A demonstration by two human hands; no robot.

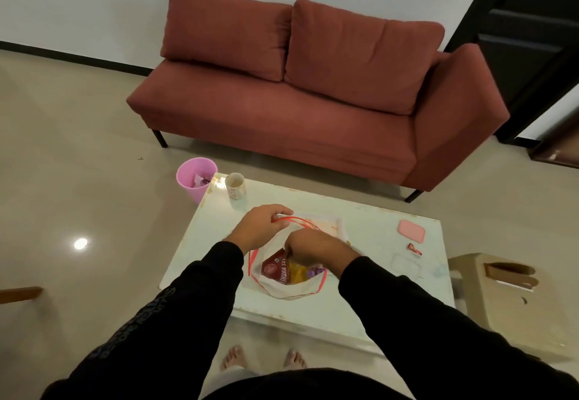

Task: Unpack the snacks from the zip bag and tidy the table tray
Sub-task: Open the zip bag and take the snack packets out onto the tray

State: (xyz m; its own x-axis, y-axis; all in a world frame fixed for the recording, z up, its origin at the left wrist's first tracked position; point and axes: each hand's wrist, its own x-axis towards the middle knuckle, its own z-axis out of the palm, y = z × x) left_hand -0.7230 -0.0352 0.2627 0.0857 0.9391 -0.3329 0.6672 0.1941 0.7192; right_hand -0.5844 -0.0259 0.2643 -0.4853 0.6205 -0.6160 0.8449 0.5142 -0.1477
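Here, on the white tabletop (pixel 369 230): zip bag (pixel 291 287) lying open near the front edge, red snack packet (pixel 275 269) and yellow one (pixel 297 274) inside. Left hand (pixel 261 227) with grip pinched on the red zip rim; right hand (pixel 316 249) reaching in, grip curled on the red packet's top. Beyond, a cup (pixel 235 185).
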